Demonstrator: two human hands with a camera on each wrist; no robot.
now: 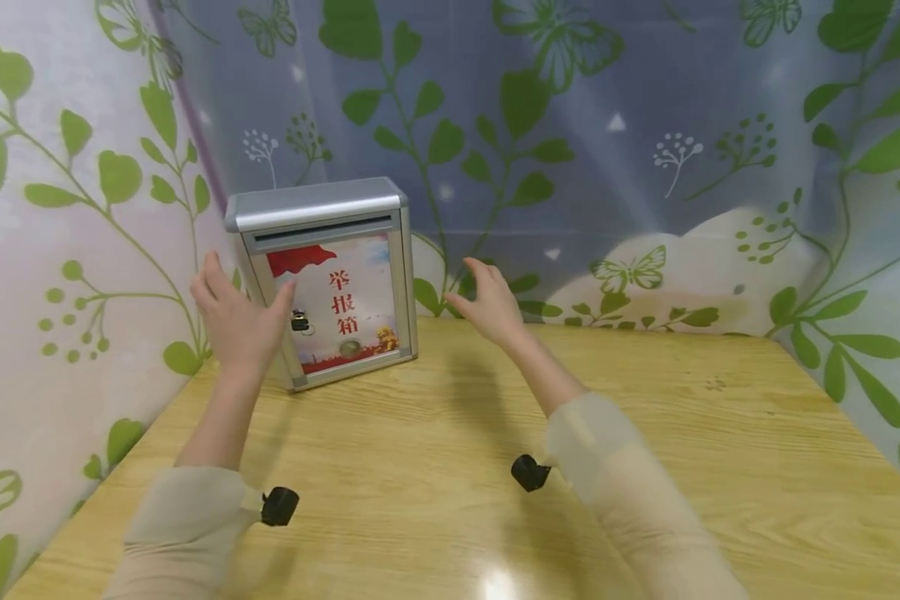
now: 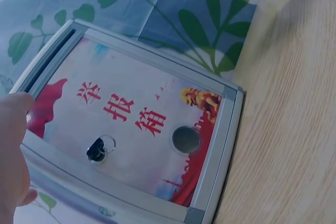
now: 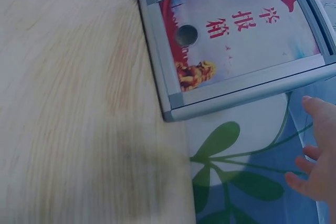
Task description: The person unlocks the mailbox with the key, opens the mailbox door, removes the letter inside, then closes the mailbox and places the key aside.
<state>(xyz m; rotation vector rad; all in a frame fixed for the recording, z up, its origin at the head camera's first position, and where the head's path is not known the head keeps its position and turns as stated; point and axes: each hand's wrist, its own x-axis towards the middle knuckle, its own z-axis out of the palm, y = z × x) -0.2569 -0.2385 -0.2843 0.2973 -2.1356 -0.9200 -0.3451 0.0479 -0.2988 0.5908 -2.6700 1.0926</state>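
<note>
A metal report box [image 1: 363, 287] with red Chinese characters on its white front panel stands upright at the back left of the table, a slot [image 1: 322, 229] running under its silver top. My left hand [image 1: 242, 325] is at the box's left side, fingers spread and thumb overlapping the front panel in the head view. Near that thumb, a key on a ring [image 2: 98, 150] sits in the lock. To the right of the box, my right hand [image 1: 491, 307] hangs apart from it, fingers extended. The right wrist view shows its fingers [image 3: 315, 106] beyond the box's side edge.
The wood-grain table [image 1: 645, 467] spreads to the right and front of the box. Behind it hangs a blue-grey curtain [image 1: 457, 217] with green leaves and butterflies. A pale leafy cloth [image 1: 60, 250] borders the left. Small black cameras [image 1: 530, 472] sit at both wrists.
</note>
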